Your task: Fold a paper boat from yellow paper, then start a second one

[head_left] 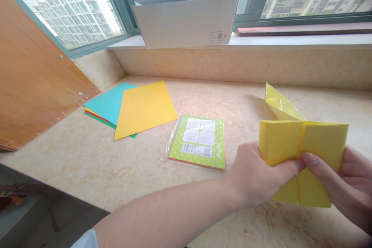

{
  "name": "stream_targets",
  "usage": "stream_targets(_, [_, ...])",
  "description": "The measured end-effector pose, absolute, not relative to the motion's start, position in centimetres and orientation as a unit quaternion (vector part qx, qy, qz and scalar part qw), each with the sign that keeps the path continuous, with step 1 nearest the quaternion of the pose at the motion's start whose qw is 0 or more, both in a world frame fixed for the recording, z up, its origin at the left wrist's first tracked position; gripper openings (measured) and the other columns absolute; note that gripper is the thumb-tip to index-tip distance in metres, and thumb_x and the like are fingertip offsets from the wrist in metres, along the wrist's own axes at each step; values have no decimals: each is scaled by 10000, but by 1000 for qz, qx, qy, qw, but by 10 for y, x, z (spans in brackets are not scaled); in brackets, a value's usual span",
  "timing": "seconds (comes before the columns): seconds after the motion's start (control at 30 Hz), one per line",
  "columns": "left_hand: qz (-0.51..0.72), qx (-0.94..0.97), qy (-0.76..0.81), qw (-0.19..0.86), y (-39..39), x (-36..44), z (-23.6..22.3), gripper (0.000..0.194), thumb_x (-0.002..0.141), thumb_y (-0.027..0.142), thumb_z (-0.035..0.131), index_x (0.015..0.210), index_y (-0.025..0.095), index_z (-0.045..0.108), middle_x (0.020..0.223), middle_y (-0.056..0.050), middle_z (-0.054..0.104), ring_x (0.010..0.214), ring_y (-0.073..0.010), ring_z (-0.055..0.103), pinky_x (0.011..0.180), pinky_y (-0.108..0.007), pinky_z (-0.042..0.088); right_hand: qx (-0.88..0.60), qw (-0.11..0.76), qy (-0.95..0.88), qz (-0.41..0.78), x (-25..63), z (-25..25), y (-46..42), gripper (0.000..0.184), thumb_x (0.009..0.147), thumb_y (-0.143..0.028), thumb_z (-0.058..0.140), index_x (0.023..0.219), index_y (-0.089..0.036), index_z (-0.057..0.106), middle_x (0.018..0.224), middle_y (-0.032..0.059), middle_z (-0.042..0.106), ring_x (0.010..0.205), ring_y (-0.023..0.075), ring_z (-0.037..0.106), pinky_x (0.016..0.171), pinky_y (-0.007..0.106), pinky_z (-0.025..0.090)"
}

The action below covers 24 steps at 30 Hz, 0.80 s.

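A folded sheet of yellow paper (280, 139) is held up above the counter, its two side flaps meeting along a line down the middle. My left hand (258, 174) grips it from the left, thumb pressed on the front near that line. From the right, my right hand (345, 186) grips the same paper, its thumb tip beside the left one. Both hands' other fingers are mostly hidden behind the sheet. Just beyond stands a folded pale yellow paper boat (280, 102), partly covered by the held paper.
A stack of coloured paper, blue (112, 100) with an orange-yellow sheet (147, 110) on top, lies at the left. Nearer the middle is a green dotted paper pack (200, 141) in clear wrap. A white box (186, 23) sits on the windowsill. The counter (95, 170) ends at front left.
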<state>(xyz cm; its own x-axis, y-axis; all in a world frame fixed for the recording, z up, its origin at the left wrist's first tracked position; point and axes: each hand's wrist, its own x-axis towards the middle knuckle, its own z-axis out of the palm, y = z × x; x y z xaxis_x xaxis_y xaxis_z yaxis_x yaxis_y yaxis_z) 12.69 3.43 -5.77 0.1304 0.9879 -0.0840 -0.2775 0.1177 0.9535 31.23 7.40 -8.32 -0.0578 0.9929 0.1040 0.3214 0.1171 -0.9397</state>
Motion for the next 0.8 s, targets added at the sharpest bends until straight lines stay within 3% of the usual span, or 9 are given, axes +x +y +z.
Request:
stream_targets(0.13, [509, 433, 417, 616, 34, 127, -59, 437, 819, 417, 775, 1168, 161, 719, 1196, -108, 731, 1118, -300, 685, 960, -421, 559, -548, 434, -569, 432, 309, -78, 73, 579, 552, -512, 873, 1057, -269, 729, 861, 62, 774, 611, 332, 731, 452, 350, 632])
stream_targets(0.57, [512, 433, 406, 621, 34, 127, -60, 404, 814, 361, 785, 1165, 172, 722, 1202, -98, 727, 1132, -285, 674, 972, -399, 545, -547, 439, -551, 452, 307, -77, 72, 572, 506, -489, 889, 1020, -288, 739, 852, 59, 774, 608, 355, 726, 426, 384, 625])
stream_targets(0.8, [529, 426, 386, 624, 35, 127, -62, 398, 824, 384, 777, 1148, 158, 727, 1183, -116, 729, 1108, -281, 680, 968, -404, 541, -561, 388, -599, 420, 318, -82, 79, 508, 608, -606, 819, 956, -244, 741, 851, 67, 769, 612, 318, 722, 463, 361, 628])
